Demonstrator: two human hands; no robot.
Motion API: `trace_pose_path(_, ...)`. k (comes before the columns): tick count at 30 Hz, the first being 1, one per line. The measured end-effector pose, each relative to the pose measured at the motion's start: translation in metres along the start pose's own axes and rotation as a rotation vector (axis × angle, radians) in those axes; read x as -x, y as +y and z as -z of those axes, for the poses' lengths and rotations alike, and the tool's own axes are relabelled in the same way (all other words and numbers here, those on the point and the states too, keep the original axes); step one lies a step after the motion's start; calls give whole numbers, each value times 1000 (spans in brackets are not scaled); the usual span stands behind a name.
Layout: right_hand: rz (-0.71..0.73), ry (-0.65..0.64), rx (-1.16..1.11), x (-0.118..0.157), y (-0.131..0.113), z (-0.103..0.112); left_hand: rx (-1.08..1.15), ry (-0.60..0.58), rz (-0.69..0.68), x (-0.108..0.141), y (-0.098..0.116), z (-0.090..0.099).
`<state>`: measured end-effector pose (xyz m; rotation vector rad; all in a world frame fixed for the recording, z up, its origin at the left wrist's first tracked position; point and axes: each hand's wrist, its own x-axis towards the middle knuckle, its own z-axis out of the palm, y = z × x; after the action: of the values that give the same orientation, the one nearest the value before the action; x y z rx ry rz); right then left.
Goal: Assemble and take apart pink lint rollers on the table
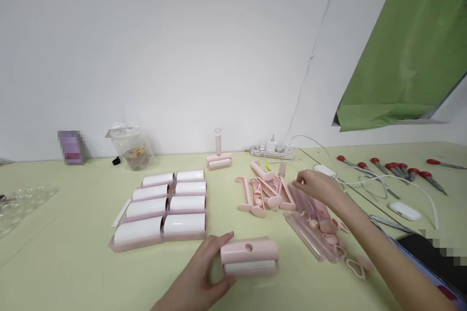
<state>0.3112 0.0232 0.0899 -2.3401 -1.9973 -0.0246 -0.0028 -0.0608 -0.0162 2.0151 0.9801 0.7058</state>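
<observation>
My left hand [207,269] grips a lint roller head [249,250] by its left end, thumb below and fingers above. The head has a pink cover with a round hole in it and a white roll under it. My right hand [315,184] is closed over the back of a pile of pink and clear plastic parts [310,238]; what its fingertips hold, if anything, is hidden. Just left of that hand lie several pink handle pieces [266,189]. Heart-shaped pink loops [355,268] lie at the pile's front.
White rolls in pink trays [184,226] stand in two columns on the left. An upright lint roller [218,153] is near the wall. A power strip [272,153], cables, red-handled tools [397,169] and a phone [434,252] occupy the right. A plastic bag [134,148] sits back left.
</observation>
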Motion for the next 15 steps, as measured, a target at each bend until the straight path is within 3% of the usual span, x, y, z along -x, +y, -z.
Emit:
trace_pose_path(4, -89, -77, -1, -10, 8, -24, -13, 11, 0, 2, -3, -1)
trace_pose_path(7, -92, -111, -33, -15, 12, -25, -4, -9, -59, 0, 1, 0)
trace_pose_path(11, -51, -97, -122, -5, 8, 0, 28, -5, -103, -2, 7, 1)
trace_pose_path(13, 72, -117, -327, 12, -1, 18, 47, -9, -99, -3, 8, 1)
trace_pose_path(15, 237, -227, -563, 34, -14, 31, 61, -12, -92, -2, 7, 1)
